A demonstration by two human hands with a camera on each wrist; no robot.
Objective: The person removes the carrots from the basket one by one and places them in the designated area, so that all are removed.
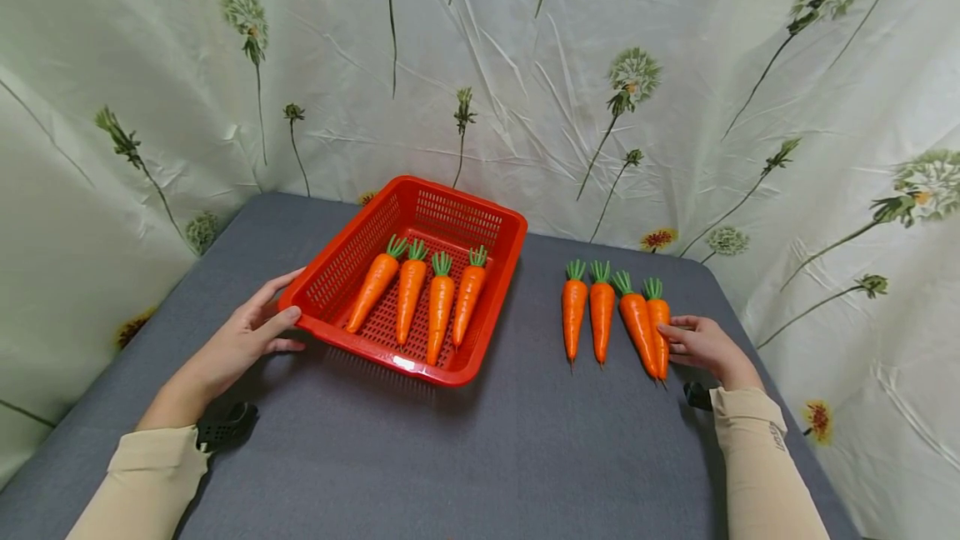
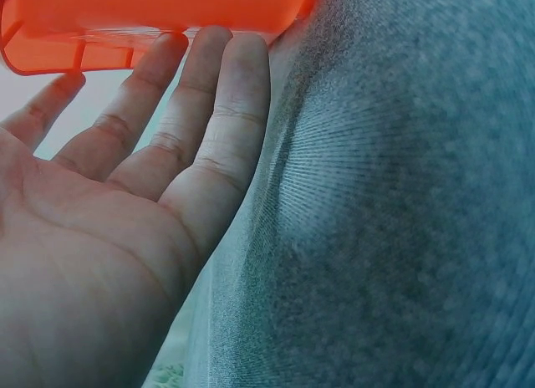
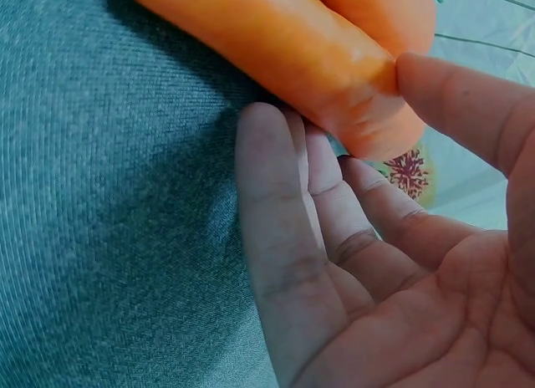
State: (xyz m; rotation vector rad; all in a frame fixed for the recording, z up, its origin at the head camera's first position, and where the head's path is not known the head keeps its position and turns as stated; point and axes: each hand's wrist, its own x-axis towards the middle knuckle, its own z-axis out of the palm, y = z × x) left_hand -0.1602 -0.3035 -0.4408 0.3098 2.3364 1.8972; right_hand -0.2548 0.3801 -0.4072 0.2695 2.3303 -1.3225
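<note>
A red plastic basket (image 1: 495, 319) with slotted walls holds several orange carrots (image 1: 411, 294) with green tops. My left hand (image 1: 243, 336) grips its near left corner, thumb over the rim and fingers below; in the left wrist view the fingertips touch the basket's red side (image 2: 159, 12). To the right, several more carrots lie in a row on the table. My right hand (image 1: 705, 347) pinches the rightmost carrot (image 1: 658, 332). In the right wrist view the thumb touches this carrot (image 3: 276, 49), with the fingertips along its other side. The neighbouring carrot (image 1: 636, 327) lies against it.
Two other carrots, one (image 1: 573, 315) and another (image 1: 602, 319), lie apart between the basket and the touching pair. A grey cloth (image 1: 495, 473) covers the table. A pale floral curtain (image 1: 525, 90) hangs behind and at both sides.
</note>
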